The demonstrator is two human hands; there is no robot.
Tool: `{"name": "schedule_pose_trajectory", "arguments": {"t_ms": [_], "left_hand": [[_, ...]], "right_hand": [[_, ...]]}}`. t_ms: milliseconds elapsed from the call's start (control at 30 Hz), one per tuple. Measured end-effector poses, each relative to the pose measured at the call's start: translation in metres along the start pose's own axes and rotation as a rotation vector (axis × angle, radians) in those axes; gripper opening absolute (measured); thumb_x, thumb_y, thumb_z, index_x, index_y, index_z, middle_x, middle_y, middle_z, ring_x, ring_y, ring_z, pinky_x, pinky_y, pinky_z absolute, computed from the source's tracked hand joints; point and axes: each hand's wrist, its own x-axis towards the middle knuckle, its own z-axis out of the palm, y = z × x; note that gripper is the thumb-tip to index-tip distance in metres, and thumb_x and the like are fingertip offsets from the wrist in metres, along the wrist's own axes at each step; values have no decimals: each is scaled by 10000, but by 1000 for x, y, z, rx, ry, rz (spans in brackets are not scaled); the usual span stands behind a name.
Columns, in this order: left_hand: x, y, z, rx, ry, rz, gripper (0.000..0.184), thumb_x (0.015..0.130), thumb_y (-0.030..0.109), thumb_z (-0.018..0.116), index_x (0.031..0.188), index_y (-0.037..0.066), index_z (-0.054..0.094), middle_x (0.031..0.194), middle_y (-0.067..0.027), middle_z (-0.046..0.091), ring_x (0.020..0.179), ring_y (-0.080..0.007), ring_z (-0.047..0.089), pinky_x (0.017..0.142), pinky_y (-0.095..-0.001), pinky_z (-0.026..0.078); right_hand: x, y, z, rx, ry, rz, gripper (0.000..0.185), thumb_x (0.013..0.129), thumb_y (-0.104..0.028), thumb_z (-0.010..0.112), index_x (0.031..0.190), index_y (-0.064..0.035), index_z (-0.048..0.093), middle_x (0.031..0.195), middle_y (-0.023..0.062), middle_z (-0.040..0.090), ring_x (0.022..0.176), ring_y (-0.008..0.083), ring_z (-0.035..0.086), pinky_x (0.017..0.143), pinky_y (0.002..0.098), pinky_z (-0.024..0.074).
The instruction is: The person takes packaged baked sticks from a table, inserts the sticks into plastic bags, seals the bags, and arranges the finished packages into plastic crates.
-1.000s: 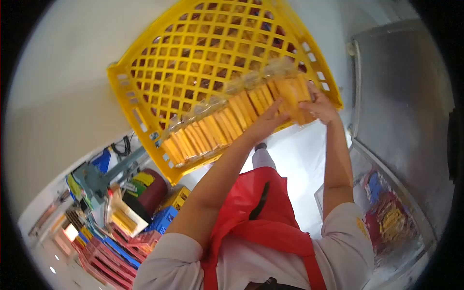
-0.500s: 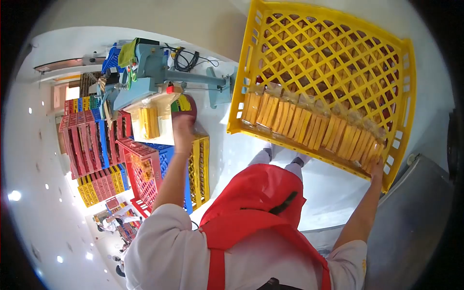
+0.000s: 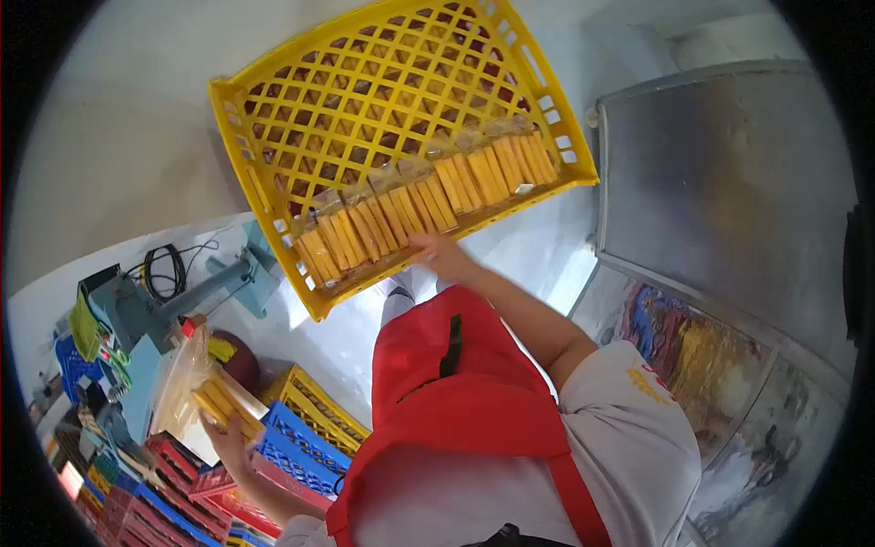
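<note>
My left hand [image 3: 230, 439] is closed around one side of a clear-bagged pack of yellow-orange slices [image 3: 223, 404]. That pack is at the pale platform [image 3: 178, 410] of a blue-grey machine [image 3: 137, 310]; whether it is lifted off is unclear. At the front rim of a yellow plastic crate [image 3: 342, 294], my right hand [image 3: 444, 259] is open with fingers partly extended, close to the bagged packs. Inside the crate, a row of similar packs [image 3: 401, 214] stands on edge along the near side. Clear bag ends stick up behind the slices.
More packs show through the crate's lattice bottom. Below the machine are a blue crate [image 3: 296, 451], a yellow crate [image 3: 314, 406] and red crates [image 3: 173, 465]. A black cable [image 3: 166, 273] lies coiled behind the machine. Large metal panels [image 3: 711, 173] stand at right.
My left hand has gone from beside the platform to gripping the pack. My right hand has left the row's right end for the crate's middle front. The view has turned right.
</note>
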Motion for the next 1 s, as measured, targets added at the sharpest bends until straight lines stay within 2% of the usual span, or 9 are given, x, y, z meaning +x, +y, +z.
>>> {"name": "schedule_pose_trajectory", "arguments": {"t_ms": [33,167,233,400,567,667,767,833,1000], "left_hand": [[-18,21,6,-138,-175,18,812,678,109,622,1341,47,157,1153,-166,443,1006,-232,482,820,-320,423],[-20,59,76,-548,-671,8,703,700,73,596,1294,50,221,1105,-134,474,967,-205,500,787,-343,447],[-31,104,137,-444,-676,-70,649,728,23,556,1284,61,224,1114,-110,472,1020,-211,487,809,-340,442],[-66,163,285,-338,-429,612,850,687,116,652,1319,-14,99,1281,-168,318,1142,-258,392,913,-336,363],[-116,200,404,-305,-577,771,864,667,179,686,1303,-38,143,1259,-218,336,1127,-323,395,940,-366,322],[-130,210,449,0,-722,900,787,680,224,664,1284,-28,227,1236,-232,374,1124,-352,392,950,-385,311],[-141,191,484,144,-894,839,676,703,265,625,1241,-19,331,1190,-236,430,1112,-363,402,940,-389,328],[-145,177,481,260,-976,627,593,718,272,602,1196,-17,402,1150,-232,468,1086,-350,433,923,-382,349],[-139,120,440,476,-821,397,571,727,262,594,1192,-13,409,1130,-229,486,1053,-339,464,899,-373,373]], "right_hand": [[-3,-6,28,-95,-97,-25,396,746,-209,579,1100,-45,507,1006,171,565,931,288,543,805,353,421],[-29,-82,86,242,-422,-59,665,773,-280,597,1284,3,279,1181,187,448,1089,263,449,893,337,378],[-34,-94,88,366,-350,-98,728,761,-249,613,1307,-3,200,1197,178,427,1093,254,441,901,338,373],[-25,-70,15,726,-106,-36,771,726,-188,662,1296,-18,170,1217,143,389,1089,214,440,894,336,385],[-29,-1,-111,492,225,49,758,655,-103,704,1261,-7,260,1194,137,430,1105,205,426,908,322,373],[-30,65,-195,-234,580,-8,797,644,-131,693,1301,-37,251,1159,175,456,1072,266,456,888,333,385],[-27,93,-266,-632,596,292,726,668,-187,637,1305,-173,288,1180,221,398,1066,365,417,842,403,397],[-16,137,-286,-787,633,244,687,684,-205,630,1293,-208,311,1168,207,401,1045,360,426,825,409,400],[-1,181,-267,-1004,712,371,571,752,-254,583,1272,-255,348,1181,196,381,1045,362,422,818,478,374]]}}
